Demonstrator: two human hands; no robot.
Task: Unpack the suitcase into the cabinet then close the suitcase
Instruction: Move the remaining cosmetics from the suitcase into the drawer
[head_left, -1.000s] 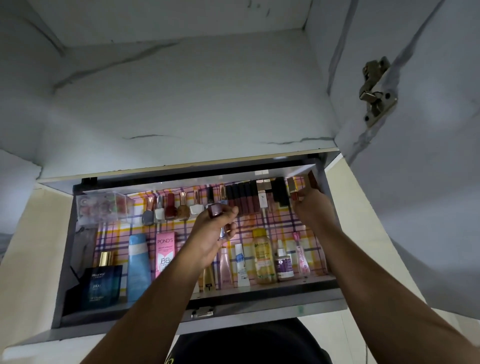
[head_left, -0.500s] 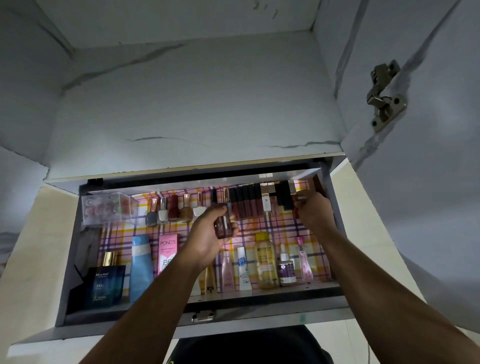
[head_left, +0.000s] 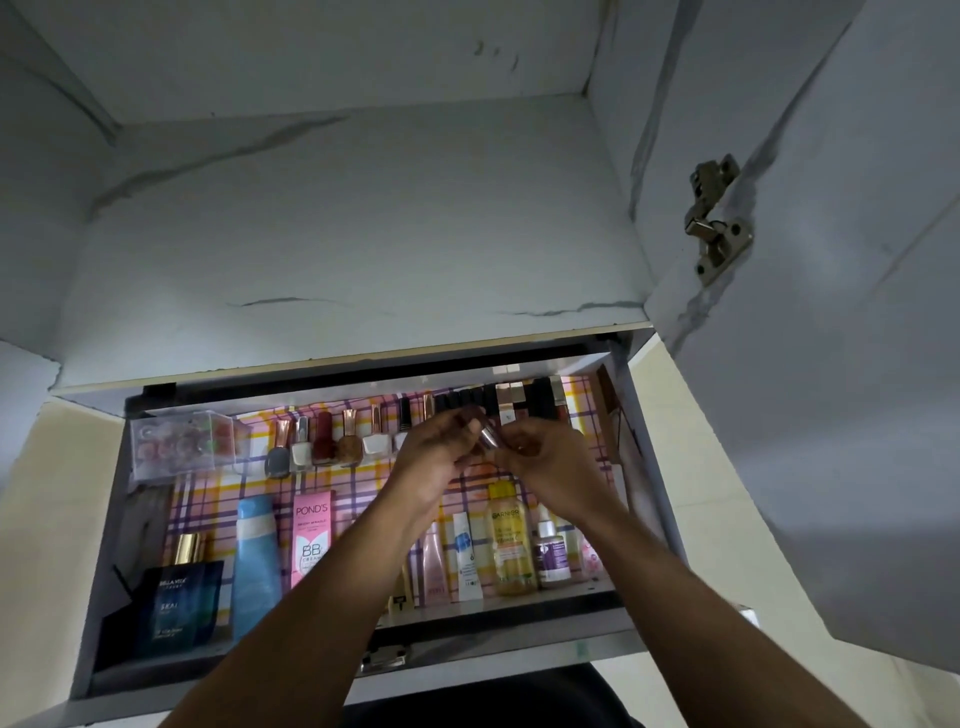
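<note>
An open cabinet shelf (head_left: 363, 670) lined with checked paper holds cosmetics. My left hand (head_left: 439, 457) and my right hand (head_left: 545, 460) meet above the middle of the shelf. Between them is a small brownish bottle (head_left: 488, 434); my left fingers pinch it, and my right fingertips curl against its lower end. Behind the hands stands a back row of nail polish bottles (head_left: 324, 439) and dark lipstick tubes (head_left: 519, 402). The suitcase is out of view.
A clear plastic box (head_left: 182, 441) sits at the back left. The front row has a dark perfume box (head_left: 179, 597), a blue tube (head_left: 257, 561), a pink Pond's carton (head_left: 310, 535) and a yellow Garnier bottle (head_left: 511, 540). The open door (head_left: 831, 364) with its hinge (head_left: 717, 228) hangs at right.
My right hand left the lipstick row at the back right and came left to meet my left hand, which lifted the small bottle slightly rightward.
</note>
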